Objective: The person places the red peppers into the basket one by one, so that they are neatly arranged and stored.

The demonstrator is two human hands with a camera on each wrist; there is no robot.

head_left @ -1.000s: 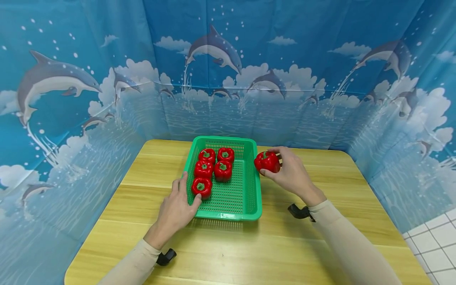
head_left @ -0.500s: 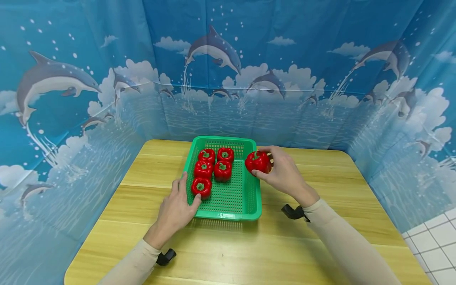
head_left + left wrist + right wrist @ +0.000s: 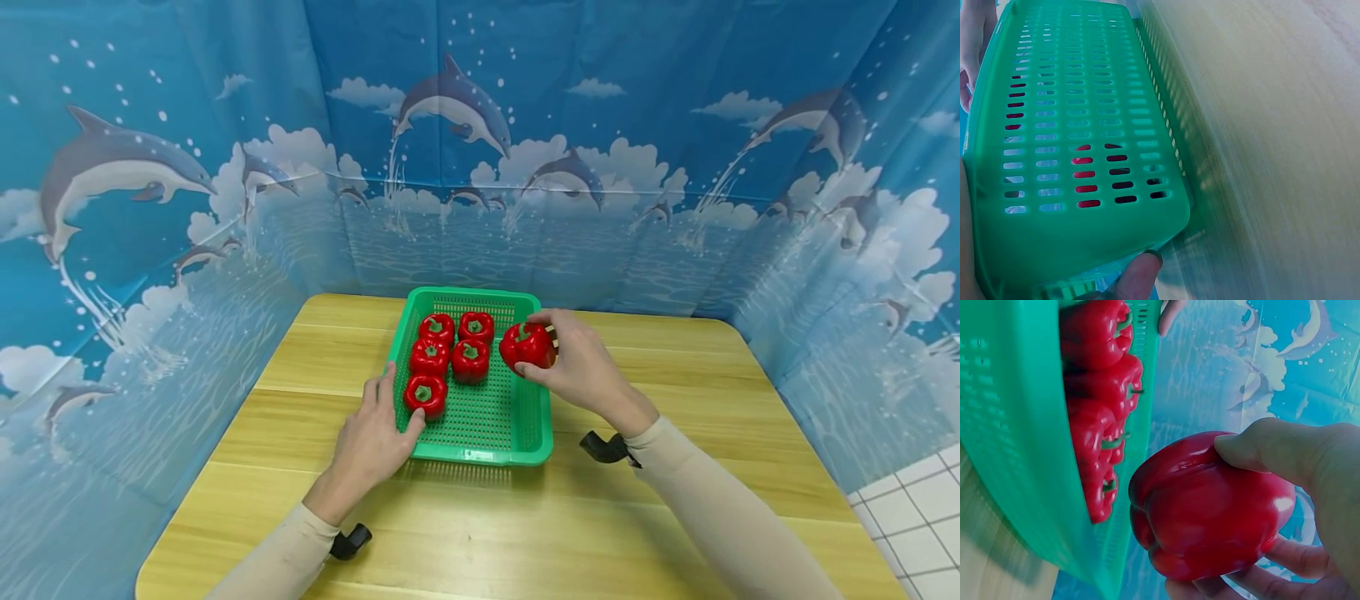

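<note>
A red bell pepper [image 3: 527,350] is held between the thumb and fingers of my right hand [image 3: 581,371], over the right part of a green plastic basket [image 3: 480,456]. In the right wrist view the pepper [image 3: 1210,509] fills the grip, thumb on one side and fingers on the other. Several more red bell peppers [image 3: 425,397] stand in the left part of the basket, green stems up. My left hand [image 3: 371,437] holds the basket's front left corner. The left wrist view shows a fingertip [image 3: 1141,275] at the lower corner of its slotted wall.
The basket stands on a wooden table [image 3: 637,517] with rounded corners. A blue curtain [image 3: 480,225] printed with dolphins hangs around the table's back and sides. White tiles [image 3: 918,508] show at the lower right.
My right hand has moved left with the bell pepper, from beside the basket's right rim to over its inside. The left hand and the other peppers have stayed put.
</note>
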